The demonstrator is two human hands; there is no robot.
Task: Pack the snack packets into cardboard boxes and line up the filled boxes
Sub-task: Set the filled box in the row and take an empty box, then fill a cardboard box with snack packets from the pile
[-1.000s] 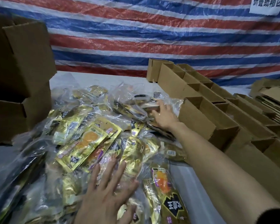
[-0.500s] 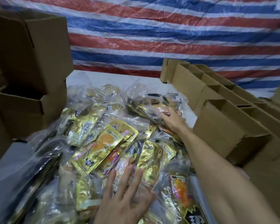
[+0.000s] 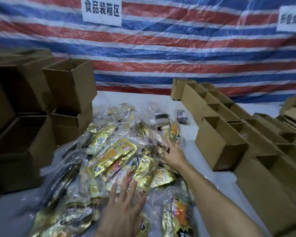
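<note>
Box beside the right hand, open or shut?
Open: the box has no flaps over its top; dark interior shows. Contents cannot tell.

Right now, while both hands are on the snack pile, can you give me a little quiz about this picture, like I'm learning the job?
1. True or false: the left hand lies flat, fingers spread, on the snack packets.
2. The row of open cardboard boxes near the right hand stands: A) to the right of the packet pile; B) on top of the pile; C) in the left hand.
3. Fill in: the striped tarpaulin behind is red, white and ____.
Key: 1 true; 2 A; 3 blue.
</note>
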